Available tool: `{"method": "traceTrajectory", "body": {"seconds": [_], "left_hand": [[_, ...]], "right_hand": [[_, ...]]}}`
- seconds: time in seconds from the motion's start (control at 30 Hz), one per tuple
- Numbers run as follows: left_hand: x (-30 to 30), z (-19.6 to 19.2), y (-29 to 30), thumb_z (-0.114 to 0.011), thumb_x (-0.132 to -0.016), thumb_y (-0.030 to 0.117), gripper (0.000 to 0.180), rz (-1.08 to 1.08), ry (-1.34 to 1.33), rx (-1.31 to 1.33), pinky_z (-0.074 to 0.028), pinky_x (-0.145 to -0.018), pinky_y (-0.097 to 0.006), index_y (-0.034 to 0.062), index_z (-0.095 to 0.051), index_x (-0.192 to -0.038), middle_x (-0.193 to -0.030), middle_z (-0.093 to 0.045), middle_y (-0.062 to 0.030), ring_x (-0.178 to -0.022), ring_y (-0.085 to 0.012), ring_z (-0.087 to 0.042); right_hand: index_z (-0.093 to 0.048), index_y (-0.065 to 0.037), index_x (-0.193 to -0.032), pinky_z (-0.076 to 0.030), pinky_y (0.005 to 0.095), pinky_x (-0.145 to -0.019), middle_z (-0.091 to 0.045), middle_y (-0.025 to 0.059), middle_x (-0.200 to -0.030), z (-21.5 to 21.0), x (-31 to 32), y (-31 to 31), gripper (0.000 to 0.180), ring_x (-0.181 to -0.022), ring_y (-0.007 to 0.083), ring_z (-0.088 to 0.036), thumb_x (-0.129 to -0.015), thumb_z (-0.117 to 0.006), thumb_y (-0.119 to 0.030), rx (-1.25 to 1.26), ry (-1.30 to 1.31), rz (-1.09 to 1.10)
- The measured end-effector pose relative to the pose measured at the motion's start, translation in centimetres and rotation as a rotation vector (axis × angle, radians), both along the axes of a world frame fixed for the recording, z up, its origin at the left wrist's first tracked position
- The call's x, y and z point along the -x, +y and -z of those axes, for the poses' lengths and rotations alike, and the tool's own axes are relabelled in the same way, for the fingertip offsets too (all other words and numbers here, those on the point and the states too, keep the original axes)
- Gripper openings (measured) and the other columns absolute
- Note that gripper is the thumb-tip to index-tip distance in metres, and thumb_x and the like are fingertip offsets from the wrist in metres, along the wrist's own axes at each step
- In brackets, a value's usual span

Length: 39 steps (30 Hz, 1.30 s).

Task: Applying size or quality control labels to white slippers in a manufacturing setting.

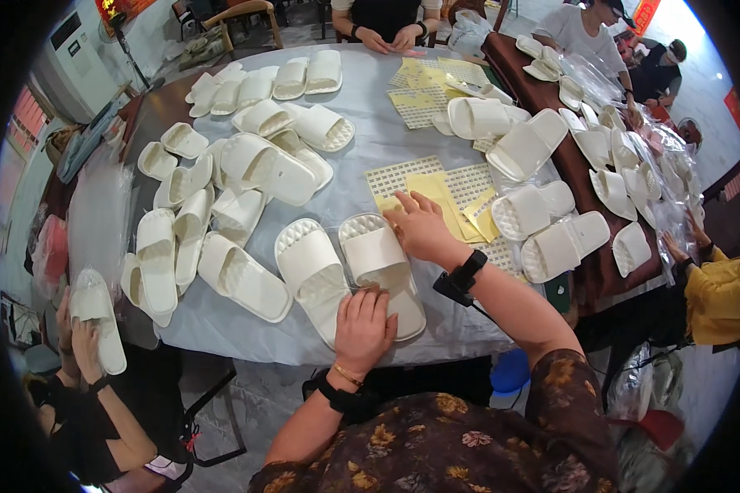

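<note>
In front of me a pair of white slippers lies side by side with toes away from me, a left slipper (308,267) and a right slipper (378,255). My left hand (365,330) is closed over the inner edge of the right slipper, just below its strap, and hides part of the insole. My right hand (423,230) reaches past that slipper's toe, fingers bent and apart, fingertips at the edge of a yellow and white sticker sheet (403,177). Whether a sticker is at those fingertips is too small to tell.
Many white slippers (267,168) lie heaped at the left of the covered table (247,341), more (563,246) at the right. Further sticker sheets (415,107) lie beyond. People work around: one at the far side, one at left holding a slipper (94,320), others at right by a brown surface (584,197).
</note>
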State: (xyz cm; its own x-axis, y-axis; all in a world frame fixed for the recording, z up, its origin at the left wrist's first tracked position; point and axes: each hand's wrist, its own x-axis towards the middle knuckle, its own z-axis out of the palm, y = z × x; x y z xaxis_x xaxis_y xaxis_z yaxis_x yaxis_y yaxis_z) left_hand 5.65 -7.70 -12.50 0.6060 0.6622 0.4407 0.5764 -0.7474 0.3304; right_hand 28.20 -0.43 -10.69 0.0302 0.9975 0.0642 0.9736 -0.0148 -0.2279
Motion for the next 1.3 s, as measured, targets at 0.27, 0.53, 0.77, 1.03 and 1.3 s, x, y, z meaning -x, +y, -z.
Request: {"method": "traceTrajectory", "body": {"seconds": [0.27,0.53,0.77,1.03,1.3], "left_hand": [[-0.1,0.1,0.0,-0.066,-0.084,0.025,0.040,0.004,-0.036,0.004,-0.037,-0.104,-0.045,0.0032,-0.062,-0.117,-0.121,-0.060,-0.0120,-0.118,-0.0290,-0.054],[0.0,0.1,0.2,-0.067,-0.082,0.024,0.040,0.014,-0.043,0.010,-0.037,-0.104,-0.045,0.0038,-0.062,-0.115,-0.120,-0.061,-0.0129,-0.117,-0.0294,-0.054],[0.0,0.0,0.1,-0.067,-0.082,0.024,0.040,0.012,-0.053,0.043,-0.037,-0.104,-0.045,0.0037,-0.061,-0.116,-0.120,-0.061,-0.0134,-0.117,-0.0299,-0.054],[0.1,-0.2,0.2,-0.067,-0.081,0.022,0.040,0.032,-0.054,0.042,-0.037,-0.104,-0.045,0.0026,-0.061,-0.116,-0.121,-0.061,-0.0140,-0.116,-0.0304,-0.054],[0.0,-0.4,0.3,-0.068,-0.081,0.022,0.041,0.035,-0.061,0.032,-0.038,-0.103,-0.045,0.0026,-0.060,-0.116,-0.118,-0.061,-0.0136,-0.114,-0.0303,-0.055]], "right_hand": [[-0.070,-0.011,-0.103,-0.045,0.0471,-0.092,-0.061,0.0118,-0.112,0.2,-2.1,1.3,0.022,-0.112,0.0341,-0.053,-0.081,-0.066,-0.011,-0.091,0.040,0.059],[-0.068,-0.004,-0.097,-0.050,0.0437,-0.085,-0.062,0.0188,-0.100,1.2,-2.1,6.4,0.016,-0.095,0.0388,-0.060,-0.083,-0.064,-0.010,-0.105,0.374,0.115],[-0.067,-0.005,-0.091,-0.051,0.0438,-0.081,-0.062,0.0185,-0.095,2.4,-1.3,6.6,0.011,-0.090,0.0376,-0.062,-0.083,-0.063,-0.011,-0.158,0.319,0.194],[-0.066,-0.006,-0.093,-0.051,0.0456,-0.082,-0.062,0.0196,-0.099,2.6,-1.1,7.0,0.011,-0.094,0.0388,-0.061,-0.085,-0.062,-0.011,-0.115,0.282,0.212],[-0.067,-0.005,-0.094,-0.051,0.0451,-0.081,-0.063,0.0196,-0.097,2.6,-1.1,6.9,0.013,-0.092,0.0386,-0.061,-0.083,-0.062,-0.009,-0.129,0.286,0.238]]}}
